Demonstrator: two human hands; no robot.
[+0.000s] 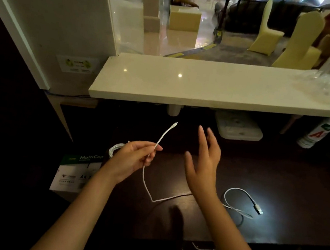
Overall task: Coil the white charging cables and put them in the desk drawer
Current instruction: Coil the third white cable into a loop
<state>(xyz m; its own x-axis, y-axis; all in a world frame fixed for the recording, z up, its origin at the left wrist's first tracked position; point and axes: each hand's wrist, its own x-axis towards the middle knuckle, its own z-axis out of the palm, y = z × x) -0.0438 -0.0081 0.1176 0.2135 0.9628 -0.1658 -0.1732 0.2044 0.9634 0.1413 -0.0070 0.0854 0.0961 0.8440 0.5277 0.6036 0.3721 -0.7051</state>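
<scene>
Head view: left hand (135,158) pinches the cable (148,187) near its plug end, rest trailing right across the dark worktop (278,180); right hand (203,162) hovers, fingers apart, holding nothing. Risk: the loose tail kinks or tangles at its far-right loop while coiling. Coiled cable (115,149) sits behind the left hand.

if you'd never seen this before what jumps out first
The left hand at centre pinches a white cable, its small plug sticking up and the rest trailing down onto the dark desk. The right hand hovers open beside it. To the right, the cable's USB end lies looped in a bright patch of light.
</scene>
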